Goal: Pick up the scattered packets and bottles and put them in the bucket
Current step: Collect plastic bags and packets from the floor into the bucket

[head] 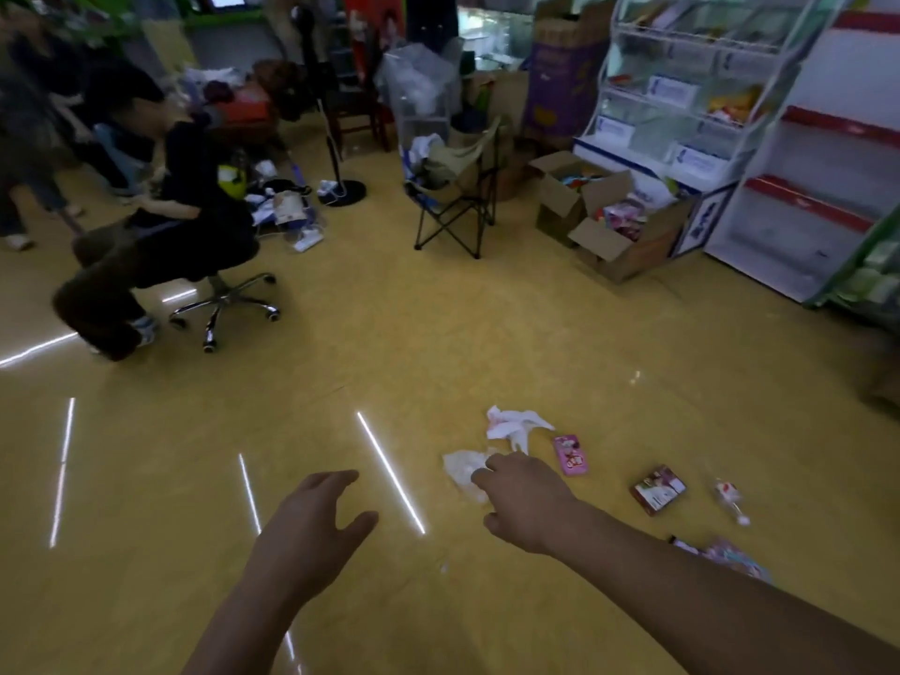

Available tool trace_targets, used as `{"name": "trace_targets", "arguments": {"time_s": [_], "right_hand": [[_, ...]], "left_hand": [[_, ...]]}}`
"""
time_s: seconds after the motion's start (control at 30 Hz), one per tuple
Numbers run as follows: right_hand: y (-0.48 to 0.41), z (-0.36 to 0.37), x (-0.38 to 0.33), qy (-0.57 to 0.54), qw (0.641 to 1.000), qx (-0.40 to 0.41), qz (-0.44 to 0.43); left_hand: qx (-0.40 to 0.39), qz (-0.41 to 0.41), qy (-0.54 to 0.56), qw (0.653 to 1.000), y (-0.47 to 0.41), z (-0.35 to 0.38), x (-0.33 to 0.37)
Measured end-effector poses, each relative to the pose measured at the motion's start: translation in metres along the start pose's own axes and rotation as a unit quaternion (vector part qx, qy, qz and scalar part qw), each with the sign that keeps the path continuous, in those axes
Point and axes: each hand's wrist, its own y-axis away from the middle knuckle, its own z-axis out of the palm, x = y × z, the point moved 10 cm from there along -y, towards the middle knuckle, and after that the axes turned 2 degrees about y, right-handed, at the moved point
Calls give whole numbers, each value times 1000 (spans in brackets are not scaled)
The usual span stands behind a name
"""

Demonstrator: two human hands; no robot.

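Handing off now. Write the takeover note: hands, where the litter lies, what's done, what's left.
Left hand: open, empty, above the floor.
Right hand: fingers on the crumpled white packet; grip unclear.
On the floor beyond and right: white-pink wrapper, pink packet, brown packet, small clear wrapper, pink bag by the forearm.
No bucket in view; nothing visibly collected. All six left to bin.

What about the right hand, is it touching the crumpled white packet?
Cannot tell. The head view shows the right hand overlapping the crumpled white packet, hiding any contact or gap.
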Motion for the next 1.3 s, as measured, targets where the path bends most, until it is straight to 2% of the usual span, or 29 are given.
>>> {"name": "trace_targets", "arguments": {"time_s": [0.3,0.6,1.0,1.3], "right_hand": [[58,35,138,-43,996,-24,81],[96,65,227,-72,987,-52,136],[81,68,272,-68,982,-71,164],[6,61,296,-48,980,-107,162]], "left_hand": [[-29,61,-29,997,-38,65,119],[-56,88,-42,994,-60,114,181],[-73,98,-40,992,-106,137,203],[-81,85,-21,993,-188,137,194]]}}
